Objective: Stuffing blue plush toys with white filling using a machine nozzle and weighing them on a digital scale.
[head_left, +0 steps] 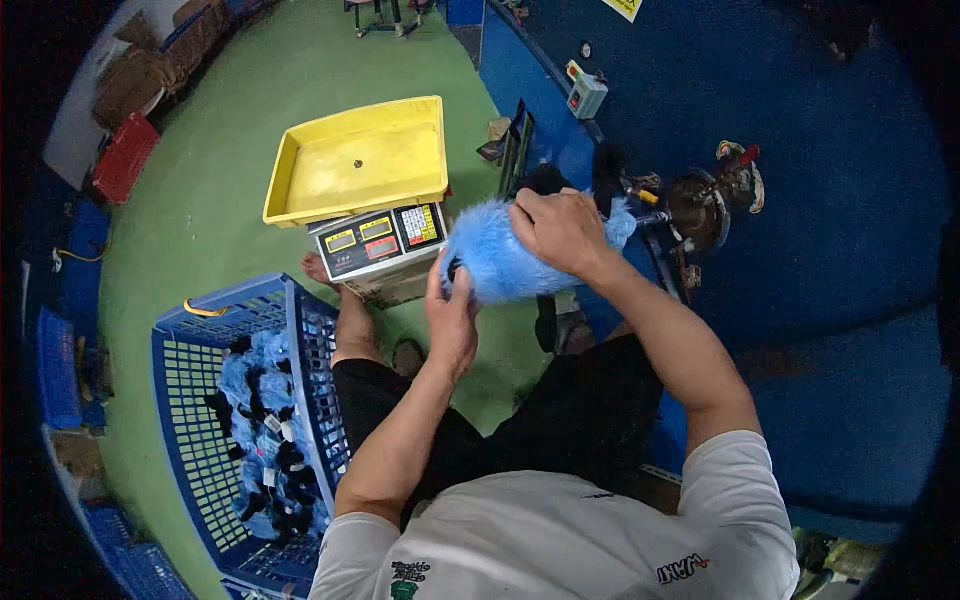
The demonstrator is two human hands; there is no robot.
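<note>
Left hand: my left hand (452, 318) is at the near end of the blue fur piece (505, 262), thumb and fingers closed on its lower left edge, palm turned toward it.
Right hand: my right hand (563, 228) lies over the top of the fur piece, fingers curled down around its far side, gripping it.
Fur piece: fluffy and light blue, held up between both hands in front of me, above my lap and just right of the scale (380, 240); its right end reaches toward a dark machine (690, 215) by the blue wall (830, 200), where black fur shows behind my right hand. Whether it touches the machine, I cannot tell.
Scale: a weighing scale with a lit display panel, standing on the green floor (210, 220) just left of the fur piece; a yellow tray (300, 195) sits on top of it, with one small dark thing in the middle.
Basket: a blue plastic basket (190, 340) stands on the floor at my left, beside my left knee, part filled with more blue and black fur pieces (262, 420).
Legs: I sit in black trousers, my left foot bare on the floor near the scale.
Far left: a red crate (125, 160) and brown cardboard boxes (150, 75) lie well apart at the floor's edge.
</note>
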